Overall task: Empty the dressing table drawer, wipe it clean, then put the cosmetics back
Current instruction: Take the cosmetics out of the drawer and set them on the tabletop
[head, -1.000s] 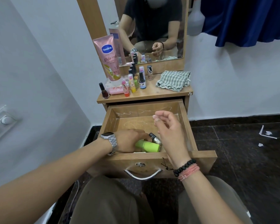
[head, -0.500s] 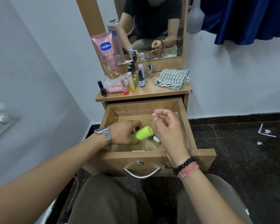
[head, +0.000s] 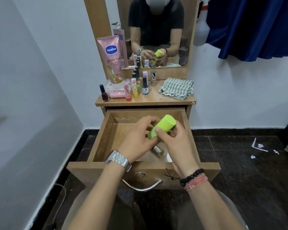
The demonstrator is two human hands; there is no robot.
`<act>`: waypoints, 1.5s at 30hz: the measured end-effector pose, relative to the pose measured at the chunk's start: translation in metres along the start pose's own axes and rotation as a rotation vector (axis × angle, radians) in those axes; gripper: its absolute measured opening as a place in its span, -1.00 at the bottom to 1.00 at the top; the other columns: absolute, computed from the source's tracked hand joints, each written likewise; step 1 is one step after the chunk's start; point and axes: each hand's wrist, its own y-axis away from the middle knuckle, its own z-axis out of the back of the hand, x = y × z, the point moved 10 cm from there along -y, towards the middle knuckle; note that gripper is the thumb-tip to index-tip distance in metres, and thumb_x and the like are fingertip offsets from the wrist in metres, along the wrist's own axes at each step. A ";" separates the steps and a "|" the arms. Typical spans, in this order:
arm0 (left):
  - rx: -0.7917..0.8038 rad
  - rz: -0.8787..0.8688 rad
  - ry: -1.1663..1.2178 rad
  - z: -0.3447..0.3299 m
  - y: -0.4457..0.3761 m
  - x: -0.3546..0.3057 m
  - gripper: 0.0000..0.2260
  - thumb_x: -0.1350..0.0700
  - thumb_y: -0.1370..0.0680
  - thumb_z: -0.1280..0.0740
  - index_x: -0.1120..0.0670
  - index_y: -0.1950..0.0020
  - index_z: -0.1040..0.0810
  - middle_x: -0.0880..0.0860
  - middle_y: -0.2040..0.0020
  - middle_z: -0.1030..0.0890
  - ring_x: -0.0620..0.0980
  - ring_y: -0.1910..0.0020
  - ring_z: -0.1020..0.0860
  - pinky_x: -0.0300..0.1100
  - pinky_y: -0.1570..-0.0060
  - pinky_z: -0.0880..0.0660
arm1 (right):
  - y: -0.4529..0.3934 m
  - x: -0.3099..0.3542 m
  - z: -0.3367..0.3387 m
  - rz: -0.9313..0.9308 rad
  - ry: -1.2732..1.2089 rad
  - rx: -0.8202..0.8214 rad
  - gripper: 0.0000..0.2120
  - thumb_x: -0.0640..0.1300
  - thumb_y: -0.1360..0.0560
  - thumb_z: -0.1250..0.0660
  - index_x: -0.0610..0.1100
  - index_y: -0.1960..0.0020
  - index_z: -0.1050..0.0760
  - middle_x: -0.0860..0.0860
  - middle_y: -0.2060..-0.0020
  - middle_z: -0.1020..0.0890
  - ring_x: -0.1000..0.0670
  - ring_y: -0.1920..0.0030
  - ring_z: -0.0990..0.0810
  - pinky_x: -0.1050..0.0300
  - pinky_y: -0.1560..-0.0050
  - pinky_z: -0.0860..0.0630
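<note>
Two hands hold one smooth lime-green cylindrical bottle [head: 162,126] above the open wooden drawer [head: 106,138]: the left hand [head: 137,140] wraps its lower end, the right hand [head: 175,138] pinches its middle, flat top tilted up and away. Below the grip, a small glass bottle [head: 158,149] lies on the drawer's scratched floor. Beyond it, a checked cloth [head: 176,87] lies crumpled on the tabletop.
</note>
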 end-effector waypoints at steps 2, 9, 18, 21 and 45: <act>-0.050 0.023 -0.009 -0.005 0.005 0.003 -0.52 0.13 -0.45 -0.42 -0.06 -0.33 -0.39 -0.10 -0.21 -0.48 -0.15 -0.13 -0.50 -0.13 -0.09 -0.51 | 0.000 0.003 0.006 0.017 -0.033 -0.050 -0.78 -0.25 -0.47 -0.42 -0.10 -0.10 -0.53 -0.06 0.05 -0.67 -0.01 -0.01 -0.66 0.03 -0.02 -0.61; 0.005 0.134 -0.081 -0.016 0.011 0.024 -0.41 -0.09 -0.51 -0.34 -0.18 -0.47 -0.14 -0.19 -0.19 -0.44 -0.19 -0.07 -0.50 -0.12 -0.05 -0.51 | -0.014 0.044 0.039 0.125 -0.037 -0.214 -0.70 -0.27 -0.43 -0.46 -0.08 -0.11 -0.51 -0.01 0.02 -0.68 0.05 -0.02 -0.66 0.09 -0.08 -0.58; 0.148 0.155 -0.208 -0.037 0.008 0.026 -0.52 -0.16 -0.52 -0.29 -0.21 -0.40 -0.23 -0.16 -0.22 -0.47 -0.13 -0.06 -0.52 -0.17 0.00 -0.48 | -0.157 0.117 0.019 0.218 0.296 -0.198 -0.62 -0.05 -0.25 -0.49 0.01 -0.03 -0.50 -0.02 0.00 -0.64 -0.03 -0.05 -0.64 -0.06 -0.05 -0.63; 0.168 0.171 -0.166 -0.037 0.008 0.030 -0.55 -0.16 -0.52 -0.29 -0.22 -0.38 -0.25 -0.18 -0.15 -0.49 -0.17 0.00 -0.53 -0.14 -0.01 -0.52 | -0.206 0.116 0.014 0.203 0.417 -0.238 -0.64 -0.15 -0.31 -0.49 -0.05 -0.07 -0.50 0.00 0.00 -0.63 -0.01 -0.04 -0.63 0.01 -0.05 -0.62; 0.459 0.352 -0.254 -0.041 0.020 0.052 -0.76 0.04 -0.55 -0.14 -0.14 -0.06 -0.57 -0.09 -0.09 -0.60 0.00 0.01 -0.57 -0.08 -0.04 -0.53 | -0.255 0.095 -0.006 0.223 0.815 -0.255 -0.58 -0.18 -0.41 -0.45 -0.15 -0.21 -0.38 0.00 0.05 -0.51 0.03 0.03 -0.51 0.20 0.01 -0.46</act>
